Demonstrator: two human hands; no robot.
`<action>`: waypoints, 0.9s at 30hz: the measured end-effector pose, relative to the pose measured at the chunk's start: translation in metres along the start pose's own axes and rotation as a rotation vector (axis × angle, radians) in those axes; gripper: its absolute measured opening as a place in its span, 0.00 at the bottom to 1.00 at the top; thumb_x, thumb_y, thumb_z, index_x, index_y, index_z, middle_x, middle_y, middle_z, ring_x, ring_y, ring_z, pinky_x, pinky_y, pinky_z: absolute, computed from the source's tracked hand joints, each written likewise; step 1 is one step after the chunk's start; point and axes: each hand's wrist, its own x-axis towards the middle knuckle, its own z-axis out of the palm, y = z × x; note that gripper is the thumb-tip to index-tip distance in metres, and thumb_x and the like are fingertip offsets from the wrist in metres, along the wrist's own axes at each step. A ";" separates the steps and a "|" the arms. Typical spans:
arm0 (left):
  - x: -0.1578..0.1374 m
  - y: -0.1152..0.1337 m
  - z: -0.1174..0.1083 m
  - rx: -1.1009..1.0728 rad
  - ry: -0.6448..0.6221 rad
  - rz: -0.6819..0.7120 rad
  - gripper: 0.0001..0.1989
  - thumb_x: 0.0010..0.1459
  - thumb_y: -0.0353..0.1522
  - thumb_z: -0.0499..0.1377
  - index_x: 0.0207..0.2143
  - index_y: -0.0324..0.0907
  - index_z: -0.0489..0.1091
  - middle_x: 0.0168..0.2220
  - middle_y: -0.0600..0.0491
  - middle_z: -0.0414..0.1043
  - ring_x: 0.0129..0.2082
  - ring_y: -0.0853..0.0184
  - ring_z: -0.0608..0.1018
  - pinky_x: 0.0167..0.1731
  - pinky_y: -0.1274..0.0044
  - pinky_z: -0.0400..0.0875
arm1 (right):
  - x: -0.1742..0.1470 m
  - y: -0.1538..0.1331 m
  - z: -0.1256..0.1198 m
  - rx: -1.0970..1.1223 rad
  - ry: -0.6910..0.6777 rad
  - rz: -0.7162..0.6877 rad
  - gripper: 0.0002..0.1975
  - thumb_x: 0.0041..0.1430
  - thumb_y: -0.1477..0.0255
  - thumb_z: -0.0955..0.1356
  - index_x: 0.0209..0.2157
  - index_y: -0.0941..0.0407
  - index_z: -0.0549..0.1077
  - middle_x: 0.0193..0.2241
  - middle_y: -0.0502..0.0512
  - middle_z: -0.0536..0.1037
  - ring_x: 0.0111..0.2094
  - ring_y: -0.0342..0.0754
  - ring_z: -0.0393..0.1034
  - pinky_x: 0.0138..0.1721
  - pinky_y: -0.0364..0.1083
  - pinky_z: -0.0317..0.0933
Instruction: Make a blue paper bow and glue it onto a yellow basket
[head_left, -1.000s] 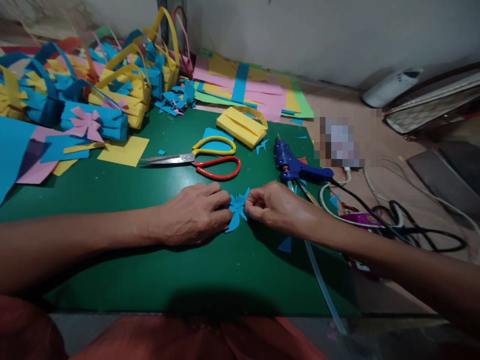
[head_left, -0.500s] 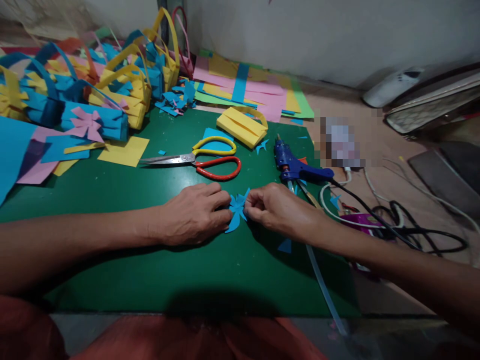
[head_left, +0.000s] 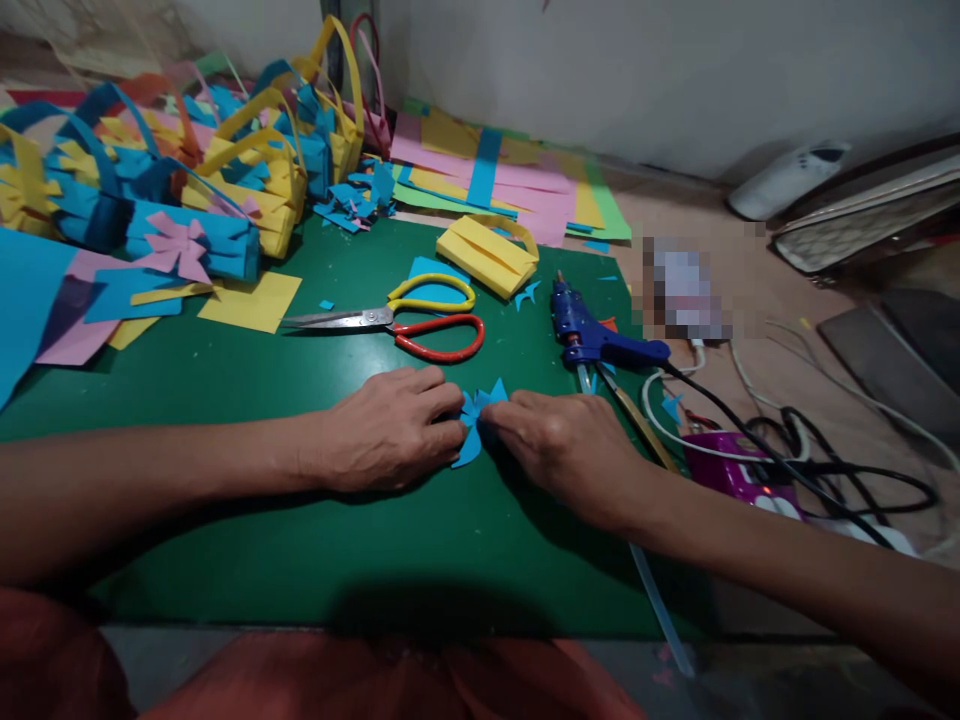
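A small blue paper flower (head_left: 470,447) with pointed petals lies on the green board (head_left: 300,560), between my two hands. My left hand (head_left: 397,430) rests on the board with its fingers curled, the tips closed on the flower's left petals. From the other side my right hand (head_left: 562,440) presses a finger onto the flower's middle, its other fingers folded in. Just beyond the hands lie scissors (head_left: 439,352) with one yellow and one red handle. A blue glue gun (head_left: 611,345) rests to the right, with a clear glue stick (head_left: 660,610) showing below my right forearm.
Finished paper bags (head_left: 191,245) with handles crowd the back left. A yellow paper bag (head_left: 487,255) stands behind the scissors, near blue scraps (head_left: 360,195) and stacked coloured sheets (head_left: 525,180). At the right are a purple power box (head_left: 731,465) and tangled cables (head_left: 877,480).
My right hand has turned and lowered, moving its fingertip from the flower's right petal to its middle. More of the purple box shows. My left hand stays put.
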 end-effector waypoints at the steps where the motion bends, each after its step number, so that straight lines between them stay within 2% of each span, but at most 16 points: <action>1: 0.000 0.000 0.000 0.002 -0.002 0.001 0.13 0.64 0.35 0.49 0.36 0.42 0.72 0.36 0.49 0.70 0.32 0.64 0.67 0.30 0.72 0.63 | 0.000 -0.001 -0.001 -0.028 -0.009 -0.003 0.13 0.62 0.72 0.58 0.31 0.54 0.74 0.21 0.51 0.72 0.21 0.42 0.59 0.22 0.45 0.35; 5: 0.000 0.000 0.000 0.009 -0.008 -0.005 0.13 0.64 0.35 0.49 0.35 0.41 0.72 0.35 0.49 0.70 0.32 0.64 0.67 0.30 0.72 0.63 | -0.002 -0.003 -0.003 -0.145 -0.017 -0.057 0.12 0.60 0.76 0.60 0.36 0.54 0.74 0.22 0.53 0.74 0.21 0.43 0.61 0.21 0.46 0.34; 10: 0.000 0.000 -0.001 0.003 -0.010 -0.013 0.14 0.64 0.35 0.47 0.35 0.42 0.72 0.35 0.48 0.70 0.32 0.64 0.67 0.30 0.72 0.63 | -0.015 -0.007 -0.001 -0.221 -0.027 -0.146 0.16 0.56 0.81 0.60 0.43 0.58 0.73 0.22 0.55 0.74 0.21 0.46 0.65 0.21 0.46 0.36; 15: 0.000 0.001 -0.001 0.004 -0.014 -0.017 0.14 0.64 0.35 0.48 0.35 0.41 0.72 0.36 0.48 0.70 0.32 0.64 0.67 0.30 0.72 0.62 | -0.019 -0.011 -0.006 -0.257 -0.172 -0.115 0.21 0.56 0.81 0.60 0.51 0.57 0.68 0.25 0.57 0.76 0.23 0.48 0.70 0.20 0.46 0.36; 20: 0.000 0.001 -0.001 0.008 -0.003 -0.005 0.14 0.64 0.35 0.48 0.35 0.42 0.72 0.36 0.48 0.70 0.32 0.64 0.67 0.30 0.72 0.63 | -0.014 -0.012 -0.015 -0.254 -0.279 -0.102 0.19 0.58 0.79 0.59 0.51 0.57 0.67 0.26 0.58 0.77 0.24 0.48 0.70 0.19 0.46 0.35; 27: 0.000 0.000 0.000 0.010 -0.002 -0.006 0.13 0.64 0.35 0.48 0.35 0.42 0.72 0.36 0.48 0.70 0.32 0.64 0.67 0.30 0.73 0.63 | -0.012 -0.007 -0.013 -0.228 -0.222 -0.141 0.18 0.56 0.80 0.58 0.47 0.58 0.69 0.24 0.56 0.75 0.21 0.47 0.65 0.19 0.46 0.35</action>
